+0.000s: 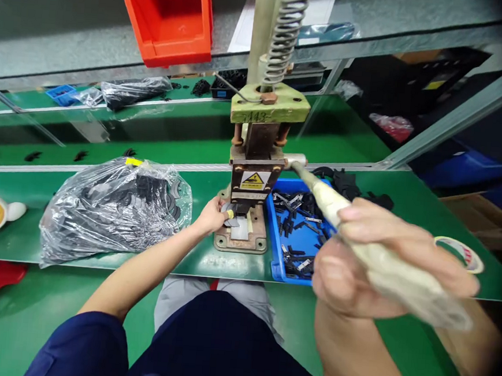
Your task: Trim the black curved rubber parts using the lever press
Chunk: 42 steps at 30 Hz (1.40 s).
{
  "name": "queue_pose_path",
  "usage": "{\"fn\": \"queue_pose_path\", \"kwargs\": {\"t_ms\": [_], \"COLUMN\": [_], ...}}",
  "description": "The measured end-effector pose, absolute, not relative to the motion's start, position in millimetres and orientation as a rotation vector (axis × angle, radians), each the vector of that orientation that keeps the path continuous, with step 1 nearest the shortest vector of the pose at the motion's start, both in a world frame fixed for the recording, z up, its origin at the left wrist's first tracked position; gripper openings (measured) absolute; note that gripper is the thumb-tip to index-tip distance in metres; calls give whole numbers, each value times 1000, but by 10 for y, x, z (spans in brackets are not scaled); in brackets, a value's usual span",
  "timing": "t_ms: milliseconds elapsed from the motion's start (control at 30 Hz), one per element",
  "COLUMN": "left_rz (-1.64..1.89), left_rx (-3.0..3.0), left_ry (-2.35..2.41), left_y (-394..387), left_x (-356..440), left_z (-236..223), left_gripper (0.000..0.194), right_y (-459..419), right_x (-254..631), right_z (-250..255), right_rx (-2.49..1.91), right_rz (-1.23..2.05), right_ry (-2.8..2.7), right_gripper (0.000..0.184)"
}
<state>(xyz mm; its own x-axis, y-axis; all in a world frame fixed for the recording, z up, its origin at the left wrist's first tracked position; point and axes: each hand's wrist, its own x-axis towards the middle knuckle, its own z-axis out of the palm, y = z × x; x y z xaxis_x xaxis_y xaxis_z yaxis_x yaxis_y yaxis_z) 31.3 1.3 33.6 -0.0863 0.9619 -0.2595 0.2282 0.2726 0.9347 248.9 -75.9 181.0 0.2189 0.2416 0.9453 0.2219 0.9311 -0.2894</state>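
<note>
1. Pinching a grey curved piece [231, 223] between thumb and finger: left hand [212, 215], at 8 o'clock of the press [254, 179]. Piece is at the press base [259, 230]; cannot tell whether it touches.
2. Right hand [350, 283], 4 o'clock: fingers curled round the pale lever [326, 200].
3. Blue tray [276, 259] of small black parts [294, 253]: 4 o'clock, just beside the base.
4. Clear bag [78, 226], curved pieces inside: near 9 o'clock.
5. Orange bin [178, 55]: 11 o'clock, on the shelf [70, 58].

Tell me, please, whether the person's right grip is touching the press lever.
Touching: the head view shows the right grip curled around the press lever.
</note>
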Motion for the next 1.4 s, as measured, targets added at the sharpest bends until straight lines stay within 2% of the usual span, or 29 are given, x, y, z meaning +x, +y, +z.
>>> {"fn": "queue_pose_path", "kwargs": {"t_ms": [100,167,267,333,367,400,467,633,733,900,1100,1200,1400], "left_rz": [1024,1072,1120,1142,1143,1136,1101,996,937,789,724,768,802], "left_rx": [941,882,891,916,930,945,983,1143,1254,1471,1596,1501,1156], "left_ry": [1446,1398,1319,1271,1249,1228,1197,1117,1073,951,935,954,933], "left_y": [-76,-153,-297,-403,-453,-502,-588,-741,-784,-765,-758,-783,-798], "left_x": [300,228,65,-39,-80,-112,-151,-173,-196,-254,-270,-252,-223], "left_z": [402,448,525,585,617,650,711,833,903,991,1025,1030,977], "left_gripper": [26,28,35,38,39,40,40,35,31,27,25,25,31], "right_y": [-592,-585,-720,-841,-890,-923,-937,-831,-831,-944,-1085,-1102,-1010], "right_x": [2431,2382,2270,2173,2120,2065,1950,1780,1775,1750,1684,1706,1764], "right_z": [2113,2128,1812,1453,1267,1095,828,619,598,485,485,544,585], "right_rx": [-438,-520,-695,-861,-999,-1130,-1223,-1114,-995,-846,-834,-854,-900], "right_rz": [63,131,202,268,483,854,1270,2037,2292,2440,2351,2333,2368], "right_ry": [-1341,-1335,-1224,-1106,-1075,-1113,-1158,-1075,-933,-758,-697,-702,-752], "right_gripper": [55,57,63,57,48,38,30,35,36,38,28,28,40]}}
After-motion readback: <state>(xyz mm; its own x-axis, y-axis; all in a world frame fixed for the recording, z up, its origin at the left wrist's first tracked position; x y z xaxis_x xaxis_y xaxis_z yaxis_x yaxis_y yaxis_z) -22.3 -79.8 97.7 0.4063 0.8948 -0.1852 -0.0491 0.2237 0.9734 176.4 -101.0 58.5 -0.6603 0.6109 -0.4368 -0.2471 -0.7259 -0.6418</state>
